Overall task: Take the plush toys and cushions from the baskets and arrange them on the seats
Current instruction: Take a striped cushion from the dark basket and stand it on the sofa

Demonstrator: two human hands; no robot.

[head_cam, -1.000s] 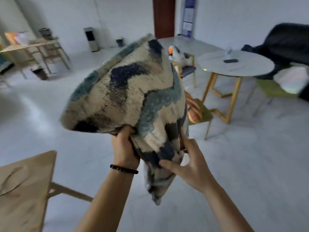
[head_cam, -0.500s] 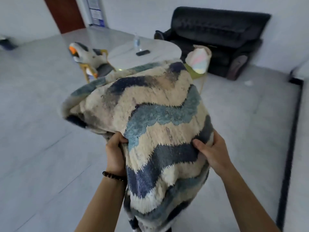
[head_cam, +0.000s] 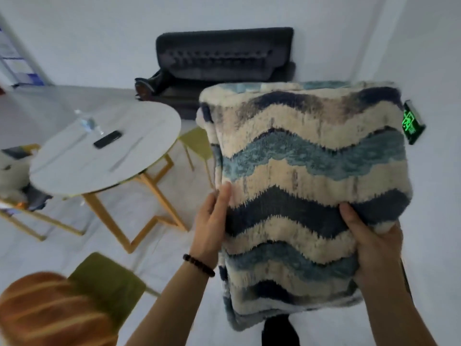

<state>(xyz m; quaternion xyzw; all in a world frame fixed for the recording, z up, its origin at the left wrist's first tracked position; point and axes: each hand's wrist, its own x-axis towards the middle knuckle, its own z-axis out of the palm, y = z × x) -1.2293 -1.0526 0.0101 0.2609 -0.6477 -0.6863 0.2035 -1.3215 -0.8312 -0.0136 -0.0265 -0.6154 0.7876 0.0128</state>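
Note:
I hold a large fuzzy cushion (head_cam: 309,176) with cream, light blue and navy zigzag bands upright in front of me. My left hand (head_cam: 212,223) grips its left edge and my right hand (head_cam: 371,243) clasps its lower right side. An orange striped bread-shaped plush (head_cam: 50,313) lies on a green chair (head_cam: 109,285) at the bottom left. A white plush toy (head_cam: 11,176) sits on another chair at the far left. The cushion hides part of a green chair (head_cam: 197,143) behind it.
A round grey table (head_cam: 104,151) on wooden legs stands left of centre, with a dark phone (head_cam: 107,139) and a clear bottle (head_cam: 87,124) on it. A dark sofa (head_cam: 224,61) stands against the back wall. Pale floor lies between the table and me.
The view swung right, towards the sofa and round table. The cushion went from bunched and drooping to flat and upright. Both hands shifted to its sides.

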